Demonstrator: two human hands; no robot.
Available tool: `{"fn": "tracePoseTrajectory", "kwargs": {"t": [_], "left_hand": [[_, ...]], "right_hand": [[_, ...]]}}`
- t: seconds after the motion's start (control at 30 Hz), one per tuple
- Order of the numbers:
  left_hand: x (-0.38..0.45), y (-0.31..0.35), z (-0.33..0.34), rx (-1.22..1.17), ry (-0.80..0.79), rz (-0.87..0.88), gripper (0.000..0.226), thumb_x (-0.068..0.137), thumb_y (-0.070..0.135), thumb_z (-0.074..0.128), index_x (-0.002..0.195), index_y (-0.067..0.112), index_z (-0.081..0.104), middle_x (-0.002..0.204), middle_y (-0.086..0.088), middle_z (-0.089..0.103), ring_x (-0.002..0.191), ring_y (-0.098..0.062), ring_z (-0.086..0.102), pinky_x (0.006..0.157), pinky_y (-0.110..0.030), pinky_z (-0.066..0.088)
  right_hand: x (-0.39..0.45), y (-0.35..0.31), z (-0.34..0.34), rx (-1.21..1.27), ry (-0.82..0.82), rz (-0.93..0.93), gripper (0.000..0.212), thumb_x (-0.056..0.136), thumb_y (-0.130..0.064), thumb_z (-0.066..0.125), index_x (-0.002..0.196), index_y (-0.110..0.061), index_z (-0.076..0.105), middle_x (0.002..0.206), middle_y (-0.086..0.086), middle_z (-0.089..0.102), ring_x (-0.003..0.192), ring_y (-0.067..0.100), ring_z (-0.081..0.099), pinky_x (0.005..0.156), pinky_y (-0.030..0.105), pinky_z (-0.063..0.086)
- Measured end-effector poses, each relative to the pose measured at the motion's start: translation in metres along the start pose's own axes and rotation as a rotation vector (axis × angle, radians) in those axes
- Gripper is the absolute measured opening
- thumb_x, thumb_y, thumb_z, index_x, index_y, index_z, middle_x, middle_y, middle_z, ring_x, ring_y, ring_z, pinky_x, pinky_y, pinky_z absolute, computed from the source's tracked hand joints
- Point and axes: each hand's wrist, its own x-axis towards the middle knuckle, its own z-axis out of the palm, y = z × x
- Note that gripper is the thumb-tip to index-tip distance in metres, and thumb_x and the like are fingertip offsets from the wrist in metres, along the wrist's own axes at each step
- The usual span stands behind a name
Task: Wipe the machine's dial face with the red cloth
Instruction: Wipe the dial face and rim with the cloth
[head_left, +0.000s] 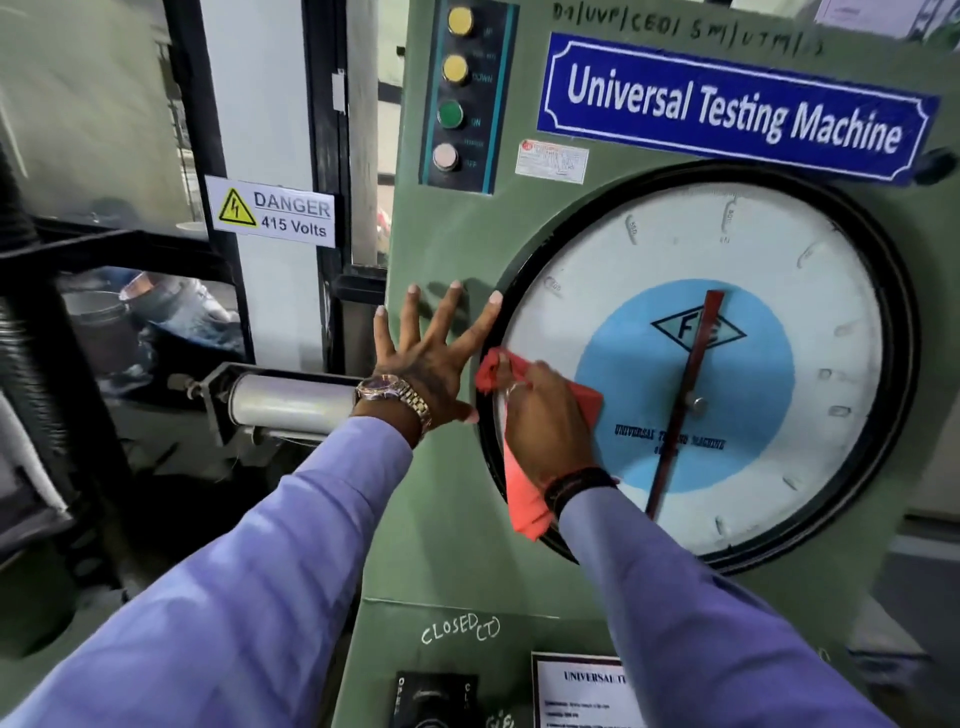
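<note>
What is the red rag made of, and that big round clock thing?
The red cloth looks like soft woven fabric: it bunches and droops under the right hand. The dial face seems painted metal or card, possibly under glass; its black rim looks like rubber or painted metal.

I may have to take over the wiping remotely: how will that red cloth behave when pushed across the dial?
The red cloth is probably floppy: it bunches under the right hand and a loose tail droops over the dial's black rim. It looks thin and light, so it will likely fold or drag rather than slide flat. The hanging tail may trail behind.
</note>
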Motion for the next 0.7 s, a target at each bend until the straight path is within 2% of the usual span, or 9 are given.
{"fn": "tracePoseTrajectory", "kwargs": {"t": [0.07,0.1,0.17,0.3,0.37,0.47,0.57,0.63,0.7], "left_hand": [[-0.002,0.000,0.005,-0.018,0.009,-0.013,0.164,0.060,0.074,0.095,0.149,0.065,-0.042,0.183,0.007,-0.020,0.165,-0.054,-0.015,0.124,-0.081,-0.001],[-0.004,0.000,0.008,-0.028,0.017,-0.016,0.164,0.059,0.075,0.095,0.149,0.065,-0.042,0.183,0.007,-0.019,0.165,-0.054,-0.014,0.124,-0.081,-0.001],[-0.007,0.000,0.012,-0.038,0.045,-0.017,0.161,0.060,0.078,0.092,0.152,0.064,-0.039,0.184,0.007,-0.016,0.165,-0.055,-0.011,0.124,-0.082,0.000],[-0.017,0.004,0.017,-0.060,0.019,-0.029,0.161,0.060,0.076,0.093,0.154,0.063,-0.037,0.183,0.009,-0.016,0.166,-0.054,-0.011,0.125,-0.081,0.000],[-0.023,0.006,0.023,-0.094,0.011,-0.040,0.161,0.060,0.076,0.093,0.153,0.064,-0.038,0.183,0.010,-0.017,0.166,-0.054,-0.012,0.125,-0.080,-0.001],[-0.027,0.008,0.025,-0.133,0.027,-0.041,0.148,0.066,0.083,0.082,0.156,0.064,-0.033,0.184,0.009,-0.011,0.166,-0.055,-0.011,0.127,-0.081,0.002],[-0.033,0.012,0.025,-0.131,0.032,-0.068,0.150,0.066,0.079,0.087,0.157,0.063,-0.031,0.185,0.009,-0.006,0.166,-0.054,-0.009,0.129,-0.079,0.004],[-0.039,0.017,0.024,-0.122,0.019,-0.098,0.156,0.066,0.068,0.095,0.156,0.063,-0.032,0.184,0.010,-0.004,0.167,-0.052,-0.009,0.130,-0.077,0.005],[-0.044,0.021,0.026,-0.131,0.021,-0.118,0.155,0.069,0.061,0.096,0.156,0.063,-0.033,0.184,0.012,-0.003,0.167,-0.052,-0.009,0.130,-0.077,0.006]], "right_hand": [[0.008,-0.005,0.002,-0.011,0.071,0.003,0.042,0.098,-0.004,0.053,0.136,0.000,0.070,0.099,0.027,0.066,0.095,0.046,0.068,0.086,0.050,0.056],[0.007,-0.005,0.005,0.026,0.080,0.016,0.047,0.099,-0.006,0.049,0.142,-0.001,0.067,0.101,0.027,0.067,0.097,0.046,0.067,0.087,0.051,0.058],[-0.009,0.002,0.020,0.090,0.011,0.024,0.050,0.103,-0.009,0.043,0.149,-0.005,0.061,0.115,0.026,0.067,0.111,0.046,0.065,0.099,0.052,0.057],[-0.065,0.022,0.054,0.062,-0.135,0.036,0.050,0.114,-0.017,0.040,0.163,-0.024,0.047,0.129,0.014,0.061,0.131,0.034,0.056,0.118,0.041,0.043],[-0.069,0.025,0.058,0.068,-0.136,0.021,0.053,0.111,-0.013,0.044,0.164,-0.021,0.044,0.129,0.016,0.061,0.129,0.037,0.056,0.117,0.042,0.043],[-0.052,0.017,0.055,0.205,-0.084,0.132,0.039,0.115,-0.019,0.045,0.149,-0.011,0.061,0.120,0.020,0.066,0.121,0.042,0.061,0.109,0.044,0.047],[-0.066,0.023,0.062,0.084,-0.081,0.026,0.051,0.109,-0.009,0.052,0.160,-0.014,0.051,0.125,0.021,0.065,0.121,0.041,0.060,0.110,0.046,0.050],[-0.095,0.038,0.067,0.128,-0.168,0.059,0.046,0.113,-0.017,0.042,0.157,-0.024,0.054,0.136,0.009,0.063,0.129,0.030,0.058,0.113,0.035,0.047],[-0.116,0.048,0.068,0.185,-0.214,0.142,0.043,0.112,-0.027,0.035,0.144,-0.031,0.063,0.139,-0.004,0.064,0.129,0.020,0.059,0.105,0.020,0.042]]}}
